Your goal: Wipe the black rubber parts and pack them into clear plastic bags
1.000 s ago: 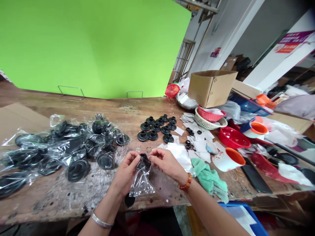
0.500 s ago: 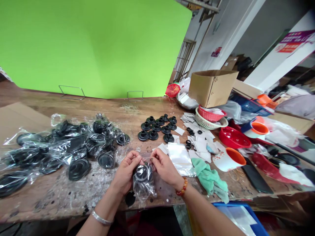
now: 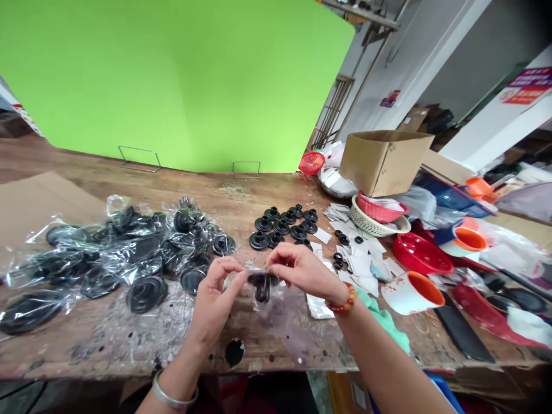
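Between my two hands hangs a clear plastic bag [image 3: 262, 293] with a black round flanged part inside. My left hand [image 3: 219, 290] pinches the bag's upper left edge with thumb and fingers. My right hand [image 3: 302, 267], a beaded bracelet at its wrist, grips the upper right edge. Just beyond them stand several bare black flanged parts [image 3: 280, 226] in loose rows, the nearest partly covered by my right hand. To the left lies a heap of bagged black parts [image 3: 142, 247]. Flat clear bags [image 3: 319, 306] lie partly under my right forearm.
White paper slips [image 3: 362, 265] and small black rings [image 3: 338, 261] spread to the right. Beyond are a white-and-orange cup [image 3: 399, 296], a green cloth [image 3: 383, 322], a red bowl [image 3: 418, 250], stacked baskets [image 3: 375, 221] and a cardboard box [image 3: 379, 164]. A green panel [image 3: 185, 86] stands behind.
The bagged part has risen off the near table and tilted, with both hands lifting it forward. My right hand now covers part of the bare black parts. The view has shifted slightly left.
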`<state>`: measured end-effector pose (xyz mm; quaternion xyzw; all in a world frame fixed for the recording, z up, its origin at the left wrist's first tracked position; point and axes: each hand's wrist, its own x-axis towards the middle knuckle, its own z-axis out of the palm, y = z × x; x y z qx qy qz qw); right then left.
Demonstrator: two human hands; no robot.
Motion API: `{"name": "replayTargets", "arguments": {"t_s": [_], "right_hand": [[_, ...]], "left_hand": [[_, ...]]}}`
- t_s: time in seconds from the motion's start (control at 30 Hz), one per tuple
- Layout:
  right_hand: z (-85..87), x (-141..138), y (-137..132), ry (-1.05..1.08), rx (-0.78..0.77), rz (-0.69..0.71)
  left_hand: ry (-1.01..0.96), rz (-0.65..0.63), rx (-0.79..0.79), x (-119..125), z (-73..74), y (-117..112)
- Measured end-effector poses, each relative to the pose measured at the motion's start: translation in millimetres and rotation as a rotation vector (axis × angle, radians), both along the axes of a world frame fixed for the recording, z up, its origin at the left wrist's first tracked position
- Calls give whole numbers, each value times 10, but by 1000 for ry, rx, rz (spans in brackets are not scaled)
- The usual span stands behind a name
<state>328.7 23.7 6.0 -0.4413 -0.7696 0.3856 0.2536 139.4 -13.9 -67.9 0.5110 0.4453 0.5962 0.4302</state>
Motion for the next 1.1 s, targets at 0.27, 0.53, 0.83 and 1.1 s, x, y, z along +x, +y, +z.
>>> {"name": "replayTargets", "arguments": {"t_s": [0.27,0.53,0.83,1.1], "right_hand": [[-166,-524,892,65,369,-293],[-680,-1254,1254,18,325,-212],[-593,-460,219,0,437,-211],[-1060,1114,-245,-759,463,-644]], "left_hand": [[391,55,-73,358,-490,-259],[675,-4,19,417,-540,-301],[787,-12,75,422,-593,-277],[854,-32,62,438,-545,-289]]}}
